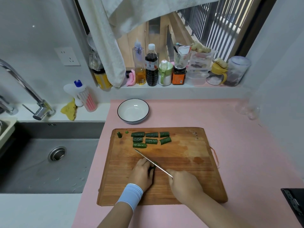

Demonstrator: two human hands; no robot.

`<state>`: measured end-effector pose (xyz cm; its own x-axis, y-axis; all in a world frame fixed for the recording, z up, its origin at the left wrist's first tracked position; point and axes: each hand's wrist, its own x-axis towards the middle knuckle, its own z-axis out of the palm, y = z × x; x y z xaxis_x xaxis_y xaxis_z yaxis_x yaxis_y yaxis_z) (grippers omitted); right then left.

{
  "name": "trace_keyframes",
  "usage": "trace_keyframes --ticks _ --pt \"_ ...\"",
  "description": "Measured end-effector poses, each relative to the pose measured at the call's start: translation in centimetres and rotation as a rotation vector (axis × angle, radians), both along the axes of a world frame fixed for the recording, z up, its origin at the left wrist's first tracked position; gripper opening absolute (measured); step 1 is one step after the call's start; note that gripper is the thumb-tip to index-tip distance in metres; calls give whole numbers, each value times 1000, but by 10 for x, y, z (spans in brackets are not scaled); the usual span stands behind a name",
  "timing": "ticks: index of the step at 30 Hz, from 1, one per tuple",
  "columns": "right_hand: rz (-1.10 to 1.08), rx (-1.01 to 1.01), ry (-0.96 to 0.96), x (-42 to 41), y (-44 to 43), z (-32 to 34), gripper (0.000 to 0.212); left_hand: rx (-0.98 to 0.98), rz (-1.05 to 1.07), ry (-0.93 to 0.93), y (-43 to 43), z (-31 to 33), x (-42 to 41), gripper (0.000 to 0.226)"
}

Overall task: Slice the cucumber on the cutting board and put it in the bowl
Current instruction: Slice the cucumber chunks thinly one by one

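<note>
**While the blade sits on the last piece, the bowl waits empty**

Where the sink (49, 162) ends, the pink surface (238, 145) begins, carrying the cutting board (189, 170). At the board's far left corner lie two small end stubs (119, 134). Just beyond the board's far edge stands the bowl (133, 112), with nothing in it.

The left hand (142, 174) lies near the board's middle, fingers curled down over the remaining cucumber piece (152, 168) and pinning it to the wood. Only a dark green sliver shows past the fingertips, so its long axis cannot be read. Beyond it, in rows near the far edge, lie the cut chunks (150, 139), well apart from the hand.

The knife (153, 162) runs on a diagonal, tip far and left, and crosses the piece right beside the left fingertips. The right hand (184, 184) is closed round the handle, which its fist hides.

The cut turns on that narrow gap: the piece lies left of the blade hand, under the other. The bowl is straight ahead of the left hand, nearer to it than to the right.
</note>
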<state>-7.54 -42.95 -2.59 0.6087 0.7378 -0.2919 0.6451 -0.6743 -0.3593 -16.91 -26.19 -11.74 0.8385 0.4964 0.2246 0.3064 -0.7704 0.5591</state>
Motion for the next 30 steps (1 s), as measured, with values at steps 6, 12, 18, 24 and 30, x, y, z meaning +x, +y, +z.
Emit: trace_keyframes --ticks 6,12,18,24,30 --pt "-6 2 45 7 7 -1 31 -12 9 1 1 -7 -1 10" --pt "12 15 -36 -3 -2 -4 41 -8 12 -33 0 -6 -1 19" --pt "33 0 -57 -1 -10 -2 43 -6 20 -27 -1 -8 -2 20" --pt "21 -4 -14 3 1 -5 39 -11 23 -6 -1 -9 -1 16" --pt "23 -5 -2 4 7 -6 36 -15 34 -22 -2 -9 -2 12"
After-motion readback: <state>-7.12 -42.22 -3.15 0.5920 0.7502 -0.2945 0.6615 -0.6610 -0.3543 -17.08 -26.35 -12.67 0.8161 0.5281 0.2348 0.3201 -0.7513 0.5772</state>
